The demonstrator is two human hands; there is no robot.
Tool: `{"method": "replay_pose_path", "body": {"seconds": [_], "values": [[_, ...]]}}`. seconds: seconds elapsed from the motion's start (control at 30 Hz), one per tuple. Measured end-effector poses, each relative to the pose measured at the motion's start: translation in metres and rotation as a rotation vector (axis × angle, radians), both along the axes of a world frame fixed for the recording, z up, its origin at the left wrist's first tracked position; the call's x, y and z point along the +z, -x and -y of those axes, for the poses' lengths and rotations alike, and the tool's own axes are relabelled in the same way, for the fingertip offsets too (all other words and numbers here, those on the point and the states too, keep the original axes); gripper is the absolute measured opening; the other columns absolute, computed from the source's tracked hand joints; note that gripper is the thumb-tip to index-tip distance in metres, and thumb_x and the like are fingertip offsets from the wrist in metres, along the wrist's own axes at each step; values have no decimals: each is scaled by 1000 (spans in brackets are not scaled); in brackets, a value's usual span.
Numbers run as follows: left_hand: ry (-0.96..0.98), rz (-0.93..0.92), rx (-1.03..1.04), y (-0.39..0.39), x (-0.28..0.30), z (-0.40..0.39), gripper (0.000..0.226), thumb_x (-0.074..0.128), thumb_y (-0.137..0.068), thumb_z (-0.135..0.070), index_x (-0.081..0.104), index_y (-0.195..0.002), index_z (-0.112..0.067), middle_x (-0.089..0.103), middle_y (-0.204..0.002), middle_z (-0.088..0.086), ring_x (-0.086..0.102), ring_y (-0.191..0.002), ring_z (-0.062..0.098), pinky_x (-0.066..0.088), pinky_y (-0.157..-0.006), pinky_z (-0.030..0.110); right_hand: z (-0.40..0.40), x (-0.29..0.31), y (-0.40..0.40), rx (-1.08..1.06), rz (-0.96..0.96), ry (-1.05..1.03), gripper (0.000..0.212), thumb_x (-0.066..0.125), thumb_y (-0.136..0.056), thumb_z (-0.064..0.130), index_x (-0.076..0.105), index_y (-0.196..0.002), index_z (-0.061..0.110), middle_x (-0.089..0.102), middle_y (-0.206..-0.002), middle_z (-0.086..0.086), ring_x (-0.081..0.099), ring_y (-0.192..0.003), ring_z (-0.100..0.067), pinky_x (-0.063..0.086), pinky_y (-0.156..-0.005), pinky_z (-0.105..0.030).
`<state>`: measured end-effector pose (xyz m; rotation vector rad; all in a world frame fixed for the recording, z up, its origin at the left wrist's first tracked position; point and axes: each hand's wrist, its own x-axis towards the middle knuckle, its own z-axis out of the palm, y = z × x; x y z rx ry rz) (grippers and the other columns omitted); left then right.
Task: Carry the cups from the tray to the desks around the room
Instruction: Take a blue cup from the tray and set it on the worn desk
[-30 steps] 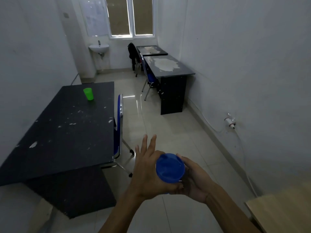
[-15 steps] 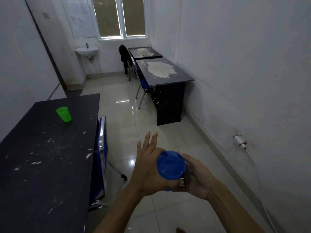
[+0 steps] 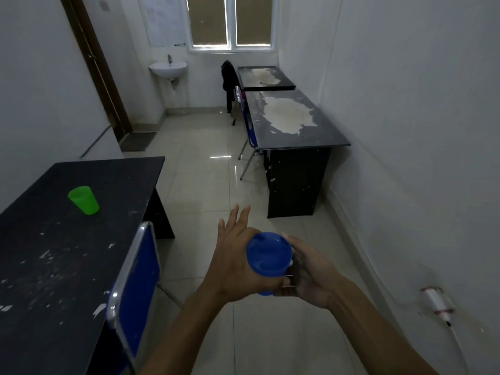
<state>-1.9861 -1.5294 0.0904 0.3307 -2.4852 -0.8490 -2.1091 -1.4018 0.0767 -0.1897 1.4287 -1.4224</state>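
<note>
Presently listed, largest first: near desk [image 3: 81,239], dark top, at left, now closer and lower in view than a second ago, the wearer having walked forward past it; judged already served, since the green cup [image 3: 83,199] stands upright on it. Far desks [image 3: 292,117] along the right wall, tops bare of cups, now nearer; judged the next destination. Blue chair [image 3: 135,280] tucked at the near desk. Blue cup [image 3: 269,257], held in mid-air over the floor between both hands: left hand [image 3: 232,263] cupping its side with fingers spread, right hand [image 3: 311,277] wrapped round the other side. Tray not in view.
</note>
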Motion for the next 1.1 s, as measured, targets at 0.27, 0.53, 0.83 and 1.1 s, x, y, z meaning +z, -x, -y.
{"method": "replay_pose_path", "body": {"seconds": [0.27, 0.53, 0.83, 1.1], "values": [[3, 5, 28, 116, -12, 105, 80, 82, -51, -63, 59, -117, -24, 12, -161, 0, -9, -148, 11, -10, -119, 43, 107, -6, 118, 52, 16, -12, 59, 61, -69, 61, 62, -114, 23, 66, -117, -16, 67, -104, -37, 54, -91, -48], [20, -24, -2, 230, -10, 233, 80, 82, -52, -64, 60, -116, -22, 10, -161, 1, -13, -148, 8, -12, -119, 41, 230, -4, 232, 77, 39, -24, 63, 61, -72, 62, 60, -119, 21, 61, -123, -20, 62, -112, -39, 51, -94, -48], [13, 0, -5, 344, -11, 356, 83, 81, -50, -64, 60, -117, -20, 11, -159, -1, -9, -149, 12, -11, -119, 42, 352, -7, 344, 106, 79, -2, 70, 59, -71, 62, 57, -126, 19, 61, -125, -20, 66, -93, -31, 51, -94, -47], [0, 5, 38, 454, -20, 469, 83, 80, -49, -63, 59, -119, -24, 7, -158, -5, -10, -149, 10, -13, -119, 42, 472, -14, 464, 146, 39, 11, 69, 61, -69, 59, 60, -122, 15, 61, -123, -21, 64, -96, -33, 53, -90, -48]]}}
